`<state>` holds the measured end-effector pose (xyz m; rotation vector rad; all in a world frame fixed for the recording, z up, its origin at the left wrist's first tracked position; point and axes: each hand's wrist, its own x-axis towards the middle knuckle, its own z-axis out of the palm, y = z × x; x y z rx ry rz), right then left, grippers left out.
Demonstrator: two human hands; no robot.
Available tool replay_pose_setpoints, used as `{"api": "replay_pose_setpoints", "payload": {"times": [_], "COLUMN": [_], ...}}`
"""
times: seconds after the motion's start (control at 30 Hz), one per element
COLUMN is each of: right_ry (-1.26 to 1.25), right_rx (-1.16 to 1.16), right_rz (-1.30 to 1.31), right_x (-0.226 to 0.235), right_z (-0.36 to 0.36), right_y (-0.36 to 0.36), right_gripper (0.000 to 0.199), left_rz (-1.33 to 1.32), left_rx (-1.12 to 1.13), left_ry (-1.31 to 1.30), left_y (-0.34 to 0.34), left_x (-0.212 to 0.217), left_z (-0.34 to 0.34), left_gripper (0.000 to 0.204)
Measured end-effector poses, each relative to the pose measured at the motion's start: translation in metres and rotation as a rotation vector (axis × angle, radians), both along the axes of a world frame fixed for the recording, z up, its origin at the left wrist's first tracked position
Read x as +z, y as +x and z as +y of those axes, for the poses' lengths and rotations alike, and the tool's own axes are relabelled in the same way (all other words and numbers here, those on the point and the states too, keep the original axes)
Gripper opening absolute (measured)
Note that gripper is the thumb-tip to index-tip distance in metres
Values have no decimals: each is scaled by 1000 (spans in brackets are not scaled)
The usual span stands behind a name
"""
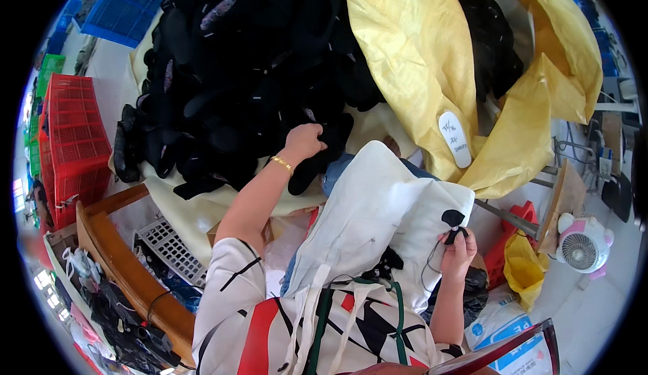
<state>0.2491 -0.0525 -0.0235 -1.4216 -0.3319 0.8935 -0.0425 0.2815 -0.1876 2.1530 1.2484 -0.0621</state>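
Observation:
A large heap of black cloth shoes (250,58) fills the far middle. My left hand (305,143), with a gold bracelet at the wrist, reaches to the heap's near edge. Its fingers are curled on a black cloth shoe (312,167), their tips partly hidden. Off to the right, my right hand (459,252) pinches a small black fabric bow (453,221). A thin dark thread hangs beside that hand. White cloth (364,199) covers my lap, and a few small black pieces (386,264) lie on it close to my body.
Yellow woven sacking (418,58) rises at the far right, with a white insole (454,139) against it. Red crates (75,132) and a blue crate (125,7) stand at left. A wooden drawer frame (131,260) flanks my left side; a small fan (583,248) is at right.

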Motion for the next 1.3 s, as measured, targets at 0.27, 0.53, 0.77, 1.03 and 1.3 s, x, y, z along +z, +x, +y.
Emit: {"api": "replay_pose_setpoints", "payload": {"times": [0.27,0.53,0.77,1.03,1.3], "right_ry": [43,27,11,-65,-259], "right_rx": [18,89,555,373,480], "right_rz": [57,214,-416,-195,124], "right_x": [1,29,32,43,42], "right_z": [-13,-22,-31,-50,-34], "right_y": [-3,-70,-130,-106,-97], "right_gripper": [16,14,15,11,14], "left_rz": [-946,-1253,-1138,-1038,-994], "left_rx": [698,756,669,807,735], "left_ry": [-621,-1190,-1101,-953,-927], "left_y": [-33,-10,27,43,55], "left_x": [183,219,211,206,198], "left_z": [-136,-267,-285,-278,-269], "left_gripper": [10,58,31,22,25]}}
